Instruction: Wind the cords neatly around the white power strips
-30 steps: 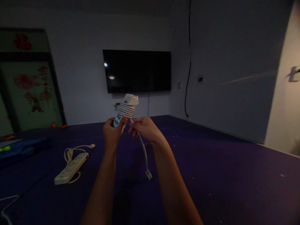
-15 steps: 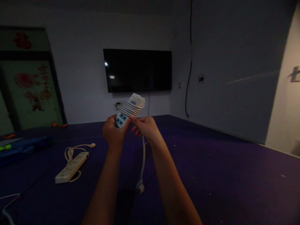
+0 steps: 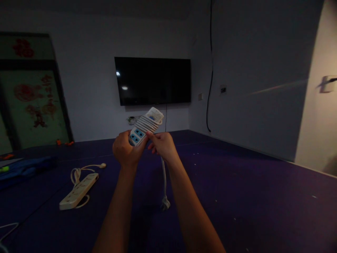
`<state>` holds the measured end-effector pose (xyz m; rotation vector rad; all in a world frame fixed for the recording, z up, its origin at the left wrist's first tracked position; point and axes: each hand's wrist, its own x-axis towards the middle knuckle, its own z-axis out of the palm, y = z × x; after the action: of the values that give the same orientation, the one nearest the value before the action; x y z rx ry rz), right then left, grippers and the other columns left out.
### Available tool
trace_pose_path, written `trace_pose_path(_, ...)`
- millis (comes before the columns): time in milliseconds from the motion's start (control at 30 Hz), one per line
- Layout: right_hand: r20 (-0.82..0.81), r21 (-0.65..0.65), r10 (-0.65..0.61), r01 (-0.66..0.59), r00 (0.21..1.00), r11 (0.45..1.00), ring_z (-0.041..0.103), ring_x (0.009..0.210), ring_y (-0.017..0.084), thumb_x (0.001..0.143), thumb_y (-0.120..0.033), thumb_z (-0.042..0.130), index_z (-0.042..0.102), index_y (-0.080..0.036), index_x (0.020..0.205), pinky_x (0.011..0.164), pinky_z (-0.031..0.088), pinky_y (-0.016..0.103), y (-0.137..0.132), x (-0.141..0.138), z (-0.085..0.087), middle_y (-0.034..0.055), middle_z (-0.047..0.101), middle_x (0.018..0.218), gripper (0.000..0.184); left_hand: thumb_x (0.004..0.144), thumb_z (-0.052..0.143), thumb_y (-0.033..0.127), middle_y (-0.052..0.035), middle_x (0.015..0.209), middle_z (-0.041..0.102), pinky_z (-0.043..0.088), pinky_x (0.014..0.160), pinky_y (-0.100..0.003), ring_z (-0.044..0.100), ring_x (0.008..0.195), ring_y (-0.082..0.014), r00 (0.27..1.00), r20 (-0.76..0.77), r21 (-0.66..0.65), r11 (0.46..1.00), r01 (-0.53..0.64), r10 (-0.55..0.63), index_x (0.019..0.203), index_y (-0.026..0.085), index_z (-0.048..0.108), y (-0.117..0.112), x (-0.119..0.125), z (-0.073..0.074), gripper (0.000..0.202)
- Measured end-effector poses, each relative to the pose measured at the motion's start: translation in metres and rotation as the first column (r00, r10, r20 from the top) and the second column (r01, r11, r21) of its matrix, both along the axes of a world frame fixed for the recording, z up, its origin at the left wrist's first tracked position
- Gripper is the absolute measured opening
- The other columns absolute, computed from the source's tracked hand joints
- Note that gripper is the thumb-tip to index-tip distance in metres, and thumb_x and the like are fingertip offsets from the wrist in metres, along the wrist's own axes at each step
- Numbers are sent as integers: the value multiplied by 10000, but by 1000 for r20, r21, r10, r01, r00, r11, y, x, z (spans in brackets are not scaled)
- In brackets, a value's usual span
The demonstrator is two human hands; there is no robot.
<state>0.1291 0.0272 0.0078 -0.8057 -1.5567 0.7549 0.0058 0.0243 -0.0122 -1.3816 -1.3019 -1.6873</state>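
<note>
While both hands hold it, the cord-wrapped power strip (image 3: 144,126) tilts up to the right.
Its lower end sits clasped in the left hand (image 3: 125,151); the right hand (image 3: 162,144) pinches the cord (image 3: 164,175), whose plug (image 3: 165,203) hangs over open purple floor (image 3: 250,196), well apart from a second strip (image 3: 76,191) lying left.

White cord-wrapped power strip (image 3: 145,127), tilted, midair

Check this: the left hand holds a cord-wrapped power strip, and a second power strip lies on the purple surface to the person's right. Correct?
No. The head view shows the second power strip on the purple surface to the person's left, not right. The left hand does hold the cord-wrapped power strip; the right hand grips its cord.
</note>
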Motion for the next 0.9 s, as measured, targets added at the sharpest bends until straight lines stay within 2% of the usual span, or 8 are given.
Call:
trace_pose_path(133, -60, -43, -24, 22, 998, 999, 447, 312, 58, 845, -435, 577, 617, -137, 602, 336, 288, 167, 1, 3, 2, -5, 567, 436, 387, 699, 608, 637, -106, 910, 646, 428, 756, -355, 608, 857, -261, 994, -100, -30, 998, 50, -53, 978, 159, 599, -2, 0, 6, 553)
trace_pose_path(300, -144, -116, -48, 32, 988, 993, 414, 318, 45, 857, -387, 578, 608, -132, 583, 344, 287, 169, -4, 9, 6, -4, 563, 439, 376, 726, 619, 517, -112, 956, 648, 448, 800, -367, 601, 905, -269, 971, -178, -136, 981, 138, -161, 996, 168, 599, -7, -3, 15, 442)
trace_pose_path(400, -190, -150, -20, -9, 982, 989, 397, 323, 34, 859, -365, 584, 621, -126, 612, 346, 284, 162, -6, 9, 7, -8, 570, 452, 345, 685, 674, 490, -113, 994, 653, 458, 834, -384, 603, 946, -275, 955, -136, -184, 954, 238, -265, 1017, 169, 618, -11, -8, 20, 465)
trace_pose_path(500, -226, -178, 18, -59, 974, 982, 385, 322, 29, 869, -360, 576, 637, -119, 667, 335, 263, 158, -5, 8, 8, -12, 569, 459, 320, 615, 744, 449, -113, 1022, 662, 484, 818, -382, 622, 931, -263, 904, 20, -213, 881, 422, -428, 1050, 160, 636, -18, -12, 23, 533)
trace_pose_path(567, -245, -201, 41, -92, 969, 975, 386, 324, 28, 875, -364, 567, 643, -116, 711, 327, 249, 156, -5, 8, 8, -12, 576, 472, 308, 570, 778, 423, -110, 1013, 673, 503, 791, -369, 637, 905, -253, 828, 172, -209, 802, 560, -534, 1059, 152, 649, -22, -15, 25, 574)
trace_pose_path(667, -268, -227, 71, -134, 961, 965, 397, 339, 29, 878, -392, 560, 645, -117, 747, 326, 246, 150, -4, 8, 8, 1, 598, 498, 317, 490, 824, 379, -97, 999, 685, 520, 757, -339, 647, 893, -239, 657, 394, -98, 681, 726, -643, 1039, 149, 669, -26, -17, 27, 615)
trace_pose_path(800, -313, -229, 118, -195, 942, 954, 408, 364, 30, 869, -422, 569, 635, -126, 757, 322, 234, 144, -4, 8, 7, 22, 635, 553, 323, 409, 857, 309, -72, 978, 696, 537, 736, -315, 657, 871, -224, 402, 539, 101, 531, 841, -740, 983, 157, 686, -22, -20, 27, 618)
trace_pose_path(900, -346, -224, 161, -248, 924, 943, 397, 366, 27, 878, -386, 566, 624, -129, 739, 323, 228, 143, -5, 7, 8, 15, 637, 564, 297, 514, 817, 390, -87, 953, 700, 554, 717, -320, 669, 862, -233, 209, 622, 215, 421, 881, -755, 948, 155, 686, -18, -21, 28, 511)
